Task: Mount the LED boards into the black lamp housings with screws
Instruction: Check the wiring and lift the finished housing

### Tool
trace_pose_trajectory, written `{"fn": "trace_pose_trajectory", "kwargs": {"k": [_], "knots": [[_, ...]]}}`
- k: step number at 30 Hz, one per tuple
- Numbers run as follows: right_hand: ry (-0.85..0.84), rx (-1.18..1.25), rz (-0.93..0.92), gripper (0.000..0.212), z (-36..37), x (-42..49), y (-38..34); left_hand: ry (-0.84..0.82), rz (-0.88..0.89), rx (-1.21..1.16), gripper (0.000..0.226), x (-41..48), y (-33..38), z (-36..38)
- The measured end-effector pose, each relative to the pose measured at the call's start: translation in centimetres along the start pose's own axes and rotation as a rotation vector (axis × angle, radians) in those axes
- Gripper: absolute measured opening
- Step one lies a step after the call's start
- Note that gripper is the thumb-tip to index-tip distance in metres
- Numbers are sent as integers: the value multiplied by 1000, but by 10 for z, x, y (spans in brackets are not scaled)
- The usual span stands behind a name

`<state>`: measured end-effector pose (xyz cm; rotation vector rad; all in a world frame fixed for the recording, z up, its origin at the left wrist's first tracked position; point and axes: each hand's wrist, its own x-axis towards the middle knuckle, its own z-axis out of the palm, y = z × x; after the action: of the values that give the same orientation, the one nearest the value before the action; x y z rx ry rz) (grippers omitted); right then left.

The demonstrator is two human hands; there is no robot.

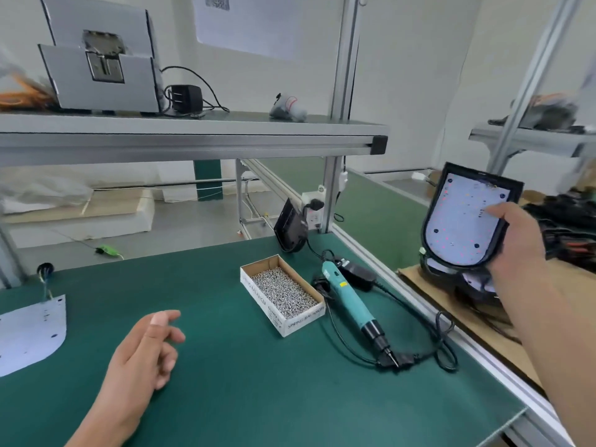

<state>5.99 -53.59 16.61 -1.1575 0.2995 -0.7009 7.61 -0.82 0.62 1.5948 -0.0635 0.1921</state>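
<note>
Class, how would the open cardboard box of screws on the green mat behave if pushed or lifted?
Probably heavy for its size: the box is nearly full of metal screws. Lidless, so tilting likely spills them.

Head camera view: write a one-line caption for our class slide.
Right hand holds a black lamp housing with LED board inside; left hand hangs open over the mat, near screw box.

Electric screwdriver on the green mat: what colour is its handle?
Teal electric screwdriver, black toward its bit; the head view shows it.
</note>
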Motion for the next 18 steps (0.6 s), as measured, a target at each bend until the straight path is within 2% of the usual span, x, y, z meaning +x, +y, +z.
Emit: {"fn": "trace_pose_trajectory", "kwargs": {"k": [4,6,8,10,11,13,18], "knots": [[79,45,-108,18,-40,32,-14,3,0,3,40,2,-4,-2],[126,46,-110,11,-63,49,-17,9,4,3,42,3,-6,-3],[238,13,-116,2,-85,69,-15,16,3,-5,45,4,-7,-4],[391,-99,-122,10,-105,86,-11,18,-2,-13,48,4,-7,-4],[458,-186,-116,21,-114,93,-7,19,-5,-17,50,5,-8,-5],[576,-349,-90,61,-130,104,6,23,-9,-24,55,6,-9,-6],[639,-543,-50,98,-142,110,20,13,-8,-57,66,7,-11,-8]]}}
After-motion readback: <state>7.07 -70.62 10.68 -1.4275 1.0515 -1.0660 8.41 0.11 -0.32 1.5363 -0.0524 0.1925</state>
